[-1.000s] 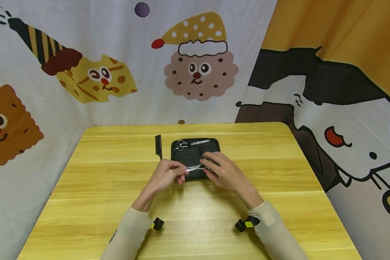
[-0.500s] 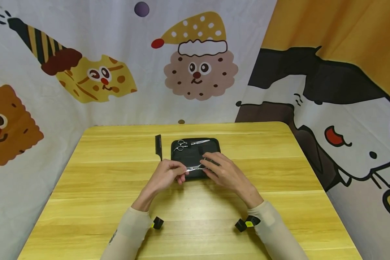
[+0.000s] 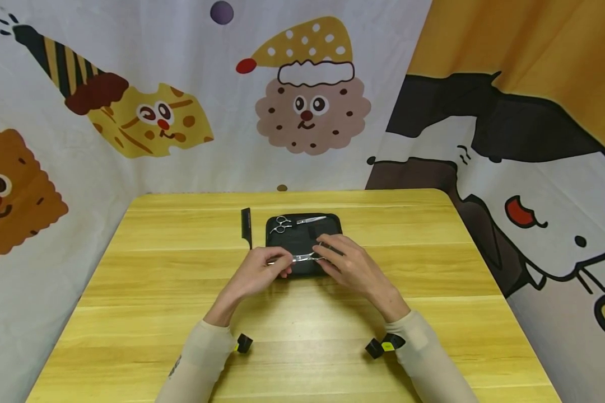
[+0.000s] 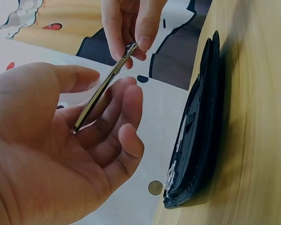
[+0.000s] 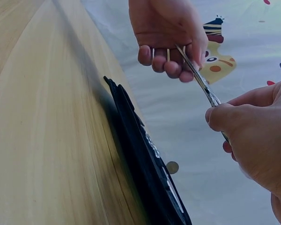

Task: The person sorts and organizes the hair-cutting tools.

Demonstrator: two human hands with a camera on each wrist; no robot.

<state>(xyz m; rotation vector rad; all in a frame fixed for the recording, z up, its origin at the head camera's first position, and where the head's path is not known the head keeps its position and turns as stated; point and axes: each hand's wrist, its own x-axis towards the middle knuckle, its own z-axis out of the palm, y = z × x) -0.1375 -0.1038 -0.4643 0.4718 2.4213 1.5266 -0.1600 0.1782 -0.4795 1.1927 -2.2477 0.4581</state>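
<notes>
Wooden surface [image 3: 302,347] here, with a black case [image 3: 288,239] lying toward its far side. The right grip [image 3: 353,260] is pinching and the left grip [image 3: 257,271] is loosely cupped (can't tell if it's really holding on) around the silver scissors [image 3: 301,258]: handles right, blades [image 4: 94,101] left, just above the case's near part. Imo keep the right pinch firm, support lightly from the left, stay clear of the edges.

- Head: high above the table [image 3: 302,347], facing forward and down.
- Left wrist: close, looking across the left hand [image 3: 257,271] toward the right hand [image 3: 353,263].
- Right wrist: close, facing back; both wrists share scissors [image 5: 206,89] and black case [image 5: 138,150].
</notes>
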